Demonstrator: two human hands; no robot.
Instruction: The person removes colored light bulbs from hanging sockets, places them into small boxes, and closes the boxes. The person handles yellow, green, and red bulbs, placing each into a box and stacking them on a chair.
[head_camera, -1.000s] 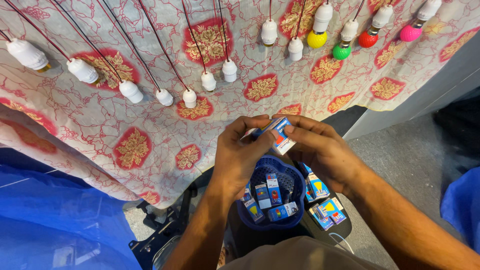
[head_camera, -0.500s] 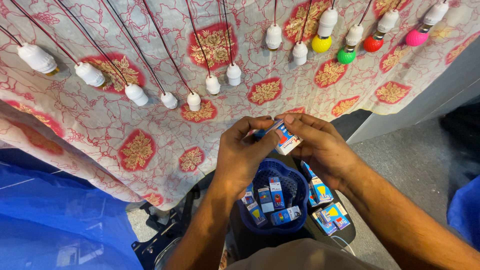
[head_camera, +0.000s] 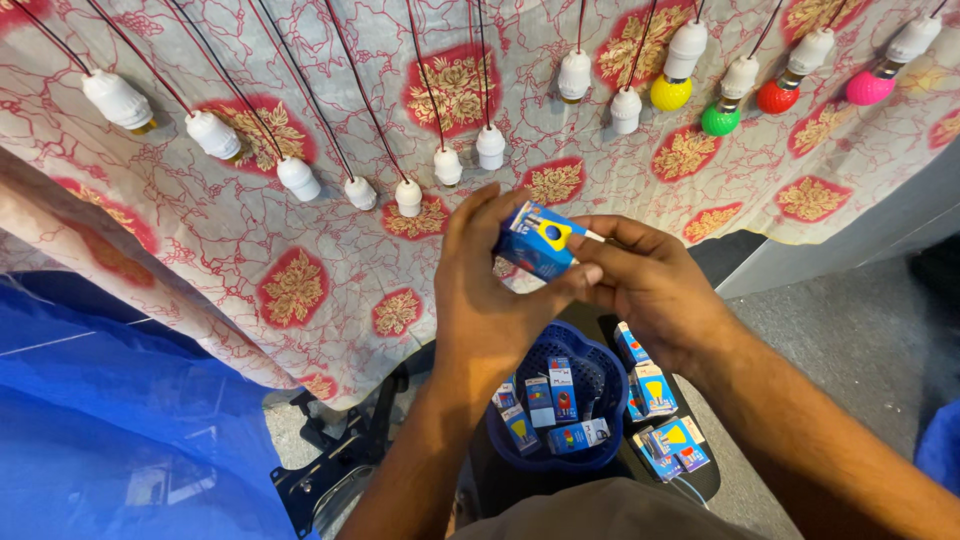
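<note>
Both my hands hold one small blue bulb box (head_camera: 537, 240) with a yellow bulb picture, up in front of the patterned cloth. My left hand (head_camera: 492, 290) wraps its near side. Fingers of my right hand (head_camera: 650, 285) pinch the box's white end flap. Below my hands a blue plastic basket (head_camera: 590, 362) contains several more small bulb boxes.
A red-and-gold patterned cloth (head_camera: 300, 180) carries a row of hanging white bulb holders on dark wires, some empty. Yellow (head_camera: 671, 92), green (head_camera: 720, 118), red (head_camera: 777, 96) and pink (head_camera: 868, 87) bulbs hang at the upper right. More boxes (head_camera: 660, 415) lie beside the basket. Blue sheeting (head_camera: 110, 430) fills the lower left.
My hands have lifted the box a little higher, away from the basket, and turned it so the yellow bulb picture faces up. My right fingers now grip its end flap.
</note>
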